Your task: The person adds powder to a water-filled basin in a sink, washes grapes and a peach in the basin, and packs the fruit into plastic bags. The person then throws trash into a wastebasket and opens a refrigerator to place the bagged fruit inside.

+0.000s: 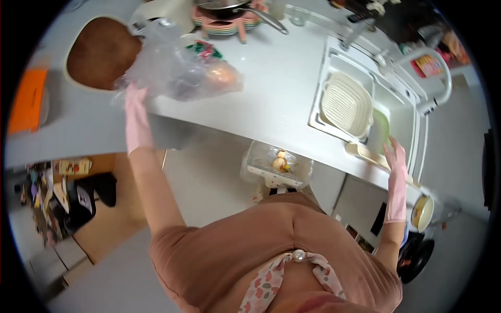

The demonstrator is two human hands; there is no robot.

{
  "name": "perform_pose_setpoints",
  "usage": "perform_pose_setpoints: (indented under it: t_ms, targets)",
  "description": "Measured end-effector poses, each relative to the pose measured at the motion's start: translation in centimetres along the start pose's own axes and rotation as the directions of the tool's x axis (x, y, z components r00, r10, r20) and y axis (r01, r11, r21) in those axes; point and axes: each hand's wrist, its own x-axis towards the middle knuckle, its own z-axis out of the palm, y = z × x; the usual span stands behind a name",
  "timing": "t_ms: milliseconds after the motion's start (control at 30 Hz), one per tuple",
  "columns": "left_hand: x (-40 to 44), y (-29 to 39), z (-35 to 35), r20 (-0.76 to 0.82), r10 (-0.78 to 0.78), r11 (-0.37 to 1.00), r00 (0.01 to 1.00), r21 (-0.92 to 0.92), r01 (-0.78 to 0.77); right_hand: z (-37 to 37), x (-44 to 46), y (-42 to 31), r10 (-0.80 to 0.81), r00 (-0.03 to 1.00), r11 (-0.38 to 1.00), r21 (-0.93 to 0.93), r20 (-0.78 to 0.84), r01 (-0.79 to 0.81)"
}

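Note:
My left hand (136, 99), in a pink rubber glove, grips the near left edge of a clear plastic bag (172, 68) on the counter; its fingertips are partly hidden by the film. Something orange shows through the bag's right end. My right hand (396, 156), gloved in pink too, is at the sink's near edge with its fingers apart and nothing visible in them. Close by are a pale green container (382, 128) in the right basin and a cream-coloured long piece (362, 152) on the sink rim. A cream draining basket (347, 104) sits over the left basin.
A lined bin (261, 172) with food scraps stands below the counter edge in front of me. A brown board (102, 52) lies at the left, an orange item (28, 99) farther left. A pan (222, 6) rests on stacked pink holders (227, 26) at the back.

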Motion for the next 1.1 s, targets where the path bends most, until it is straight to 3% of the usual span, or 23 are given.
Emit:
perform_pose_setpoints:
  t_ms: [167, 300, 433, 567, 667, 700, 767, 800, 867, 900, 967, 1000, 1033, 1067, 1100]
  targets:
    - [0.3, 3.3, -6.6, -0.011, 0.028, 0.994, 1.000, 0.109, -0.026, 0.6, 0.2, 0.6, -0.005, 0.999, 0.999, -0.053, -0.037, 0.003]
    - [-1.0, 7.0, -10.1, -0.184, 0.088, 0.995, 0.979, 0.055, -0.079, 1.3, 1.0, -0.4, -0.052, 0.998, 0.998, -0.026, -0.047, 0.051]
    - [-5.7, 10.1, -10.2, -0.402, 0.226, 0.971, 0.887, 0.016, -0.241, 1.1, 2.0, -2.3, -0.075, 0.997, 0.997, 0.003, 0.006, 0.075]
    - [-9.3, 10.6, -10.6, -0.610, 0.360, 0.929, 0.706, 0.161, -0.334, 2.1, 3.7, -1.6, -0.175, 0.984, 0.982, 0.074, -0.006, 0.175]
    - [-15.2, 13.9, -7.9, -0.816, 0.307, 0.939, 0.490, 0.177, -0.294, 2.5, 4.9, -1.3, -0.279, 0.960, 0.956, 0.096, 0.006, 0.277]
    - [-17.1, 15.1, -6.5, -0.832, 0.345, 0.913, 0.434, 0.189, -0.362, 2.6, 5.5, -1.6, -0.315, 0.949, 0.944, 0.106, 0.017, 0.312]
    - [-21.0, 17.8, -1.1, -0.731, 0.449, 0.827, 0.515, 0.121, -0.549, 4.7, 7.9, -1.3, -0.397, 0.912, 0.914, 0.137, 0.100, 0.382]
    - [-22.9, 19.3, 2.5, -0.602, 0.504, 0.793, 0.620, 0.038, -0.608, 5.5, 9.2, -1.3, -0.443, 0.885, 0.893, 0.153, 0.141, 0.423]
    - [-26.4, 22.2, 11.0, -0.196, 0.576, 0.789, 0.793, -0.120, -0.603, 6.8, 10.2, -4.1, -0.329, 0.898, 0.901, 0.382, 0.294, 0.205]
    - [-28.0, 23.4, 16.0, 0.038, 0.588, 0.804, 0.808, -0.135, -0.579, 7.2, 10.9, -5.4, -0.284, 0.880, 0.878, 0.471, 0.379, 0.081]
    - [-30.8, 25.1, 25.6, 0.405, 0.553, 0.804, 0.728, -0.031, -0.594, 9.9, 14.6, -5.5, -0.442, 0.806, 0.862, 0.435, 0.393, 0.260]
    - [-32.3, 26.5, 28.9, 0.537, 0.456, 0.823, 0.710, 0.049, -0.566, 11.7, 16.0, -5.3, -0.526, 0.769, 0.837, 0.380, 0.363, 0.393]
    - [-33.5, 30.2, 30.2, 0.692, 0.083, 0.960, 0.718, 0.138, -0.244, 13.4, 17.3, -5.1, -0.606, 0.724, 0.793, 0.319, 0.329, 0.519]
    - [-34.1, 33.6, 31.1, 0.773, -0.280, 0.955, 0.570, 0.282, 0.087, 14.9, 18.5, -5.0, -0.697, 0.667, 0.716, 0.196, 0.262, 0.671]
    - [-34.4, 35.0, 32.7, 0.754, -0.287, 0.954, 0.591, 0.283, 0.101, 15.4, 19.4, -5.0, -0.781, 0.589, 0.611, 0.059, 0.208, 0.789]
